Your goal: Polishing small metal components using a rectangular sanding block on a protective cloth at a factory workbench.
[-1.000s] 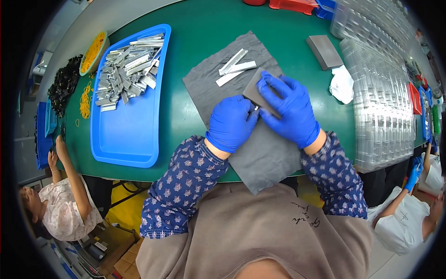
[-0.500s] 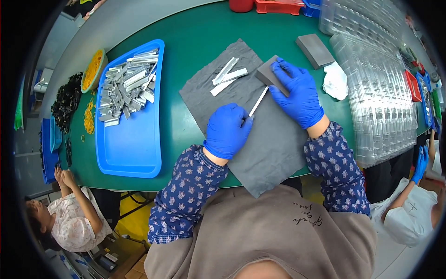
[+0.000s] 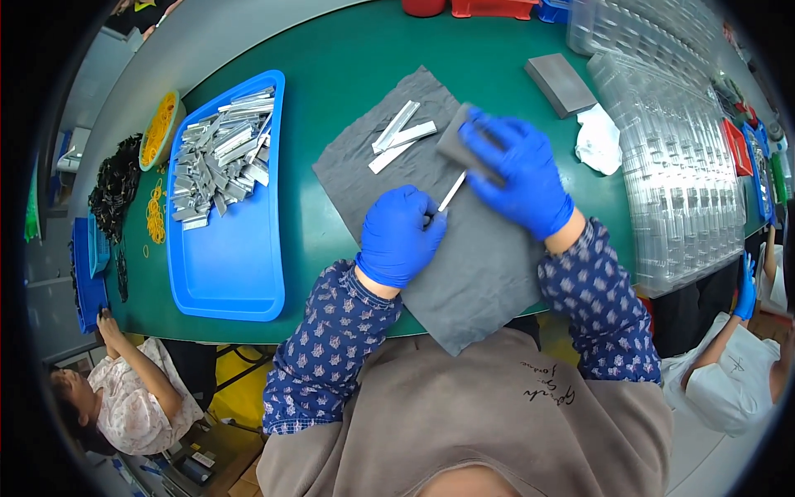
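In a blue glove, my left hand (image 3: 399, 236) pinches the near end of a slim silvery metal strip (image 3: 451, 191) over a dark grey cloth (image 3: 489, 286). My right hand (image 3: 520, 170), gloved too, is closed round a grey sanding block (image 3: 458, 146), slightly blurred. The block lies at the strip's far end; whether the two touch is hard to tell. Several similar metal strips (image 3: 402, 137) rest on the cloth, beyond my left hand. To the left, a blue tray (image 3: 224, 286) holds a heap of metal pieces (image 3: 224, 153) at its far end.
A second grey block (image 3: 561, 85) and a crumpled white wipe (image 3: 598, 141) lie right of the cloth. Stacked clear plastic trays (image 3: 679, 174) fill the right side. Yellow rubber bands (image 3: 156, 211) and a black bundle (image 3: 116, 190) lie far left. Other people sit at both sides.
My right hand has drawn the sanding block left and slightly nearer along the strip. My left hand keeps its pinch, almost in place. The person at left has shifted their hands.
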### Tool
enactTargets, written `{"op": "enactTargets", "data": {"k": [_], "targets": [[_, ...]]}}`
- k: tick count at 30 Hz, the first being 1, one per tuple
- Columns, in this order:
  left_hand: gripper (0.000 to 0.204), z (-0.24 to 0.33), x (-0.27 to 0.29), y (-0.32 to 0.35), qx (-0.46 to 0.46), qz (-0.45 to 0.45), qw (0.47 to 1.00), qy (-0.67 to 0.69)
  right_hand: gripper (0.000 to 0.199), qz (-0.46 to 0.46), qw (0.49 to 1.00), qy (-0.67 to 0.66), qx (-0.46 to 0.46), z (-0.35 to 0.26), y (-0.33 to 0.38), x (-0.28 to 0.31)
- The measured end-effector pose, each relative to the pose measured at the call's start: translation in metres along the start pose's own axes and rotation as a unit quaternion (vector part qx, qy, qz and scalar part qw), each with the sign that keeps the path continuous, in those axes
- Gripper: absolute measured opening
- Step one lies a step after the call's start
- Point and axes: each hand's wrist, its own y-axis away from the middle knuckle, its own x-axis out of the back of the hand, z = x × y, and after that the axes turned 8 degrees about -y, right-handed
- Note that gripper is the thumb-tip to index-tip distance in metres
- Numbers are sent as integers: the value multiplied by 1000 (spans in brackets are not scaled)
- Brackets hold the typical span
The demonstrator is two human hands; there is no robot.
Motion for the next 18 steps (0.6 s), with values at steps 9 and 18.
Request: {"op": "enactTargets", "data": {"k": [9,18], "targets": [[16,-1,1,0,31,-14,999,16,51,61,995,76,-19,-7,8,8],[16,-2,2,-1,33,-14,999,23,60,-44,995,-77,42,-25,6,2]]}}
